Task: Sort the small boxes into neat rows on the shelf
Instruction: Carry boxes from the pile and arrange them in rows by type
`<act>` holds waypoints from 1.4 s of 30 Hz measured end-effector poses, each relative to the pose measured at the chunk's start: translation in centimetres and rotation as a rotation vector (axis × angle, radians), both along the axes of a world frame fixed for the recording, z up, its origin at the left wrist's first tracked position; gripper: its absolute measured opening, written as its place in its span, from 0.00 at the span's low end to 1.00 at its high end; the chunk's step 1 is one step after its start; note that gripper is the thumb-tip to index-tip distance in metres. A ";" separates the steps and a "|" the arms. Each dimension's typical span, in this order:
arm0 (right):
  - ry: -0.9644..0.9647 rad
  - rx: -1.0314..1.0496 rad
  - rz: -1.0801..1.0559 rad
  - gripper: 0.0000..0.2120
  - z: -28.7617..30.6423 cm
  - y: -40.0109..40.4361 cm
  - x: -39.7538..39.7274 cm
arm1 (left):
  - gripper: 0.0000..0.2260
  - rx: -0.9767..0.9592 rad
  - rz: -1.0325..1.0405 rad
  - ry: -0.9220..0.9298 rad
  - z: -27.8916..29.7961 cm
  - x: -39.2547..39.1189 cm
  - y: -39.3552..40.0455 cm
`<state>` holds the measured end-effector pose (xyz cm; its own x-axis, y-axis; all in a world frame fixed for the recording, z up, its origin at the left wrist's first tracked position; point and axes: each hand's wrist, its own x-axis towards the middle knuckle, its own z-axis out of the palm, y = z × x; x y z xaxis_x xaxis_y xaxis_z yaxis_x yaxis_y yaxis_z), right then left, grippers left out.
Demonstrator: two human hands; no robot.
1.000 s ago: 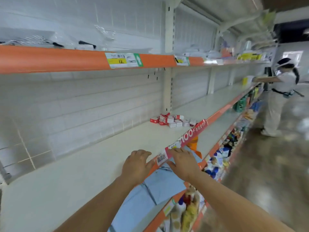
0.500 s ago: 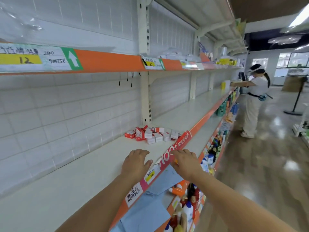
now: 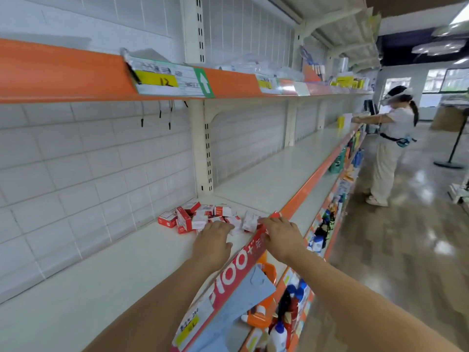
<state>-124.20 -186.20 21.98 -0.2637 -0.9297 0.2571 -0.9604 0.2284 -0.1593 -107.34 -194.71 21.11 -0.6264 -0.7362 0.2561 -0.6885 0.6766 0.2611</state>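
Observation:
Several small red and white boxes (image 3: pixel 195 217) lie in a loose jumble on the white shelf (image 3: pixel 106 270), near the upright post. My left hand (image 3: pixel 212 241) reaches over the shelf, and its straight fingertips touch the boxes at the pile's near edge. My right hand (image 3: pixel 281 235) is at the shelf's front lip; its fingertips meet a tilted white box (image 3: pixel 250 221) at the right end of the pile. Neither hand plainly grips a box. Part of the pile is hidden behind my fingers.
A red "100" banner (image 3: pixel 238 268) runs along the shelf's orange front edge. The upper orange shelf (image 3: pixel 63 74) carries price tags. Bottles (image 3: pixel 279 331) and a blue sheet (image 3: pixel 243 295) fill the shelf below. A person (image 3: pixel 390 146) stands at the shelves far right, near a floor stand (image 3: pixel 449 162).
Both hands have moved forward along the shelf's front edge, from well short of the boxes to the pile itself. The view has come closer to the boxes.

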 end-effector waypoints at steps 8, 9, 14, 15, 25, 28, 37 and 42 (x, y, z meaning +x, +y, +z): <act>-0.047 0.046 0.237 0.24 -0.1 -5.4 -4.2 | 0.24 0.014 0.165 -0.056 0.3 -5.2 -2.0; -0.059 0.071 0.275 0.24 -0.1 -5.9 -4.5 | 0.24 0.015 0.186 -0.058 0.3 -5.5 -2.1; -0.203 0.210 0.397 0.29 0.5 -8.1 -4.4 | 0.26 0.001 0.212 -0.037 0.2 -6.1 -2.5; -0.211 0.230 0.404 0.30 0.6 -8.5 -4.3 | 0.26 -0.001 0.213 -0.034 0.2 -6.2 -2.5; -0.223 0.289 0.439 0.27 1.3 -9.8 -6.2 | 0.20 -0.064 0.205 -0.041 -0.6 -7.1 -3.7; -0.226 0.269 0.449 0.27 1.3 -10.0 -7.0 | 0.19 -0.092 0.206 -0.063 -0.9 -8.0 -3.7; -0.284 0.067 0.380 0.20 1.2 -10.6 -11.8 | 0.27 -0.030 0.248 -0.104 0.2 -11.6 -3.8; -0.251 0.051 0.334 0.17 0.3 -11.2 -13.4 | 0.27 0.078 0.262 -0.162 0.6 -13.4 -4.1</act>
<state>-137.58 -197.40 22.23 0.0057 -0.9846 0.1748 -0.9159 -0.0753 -0.3943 -120.75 -198.78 21.70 -0.4410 -0.8914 0.1048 -0.8736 0.4531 0.1776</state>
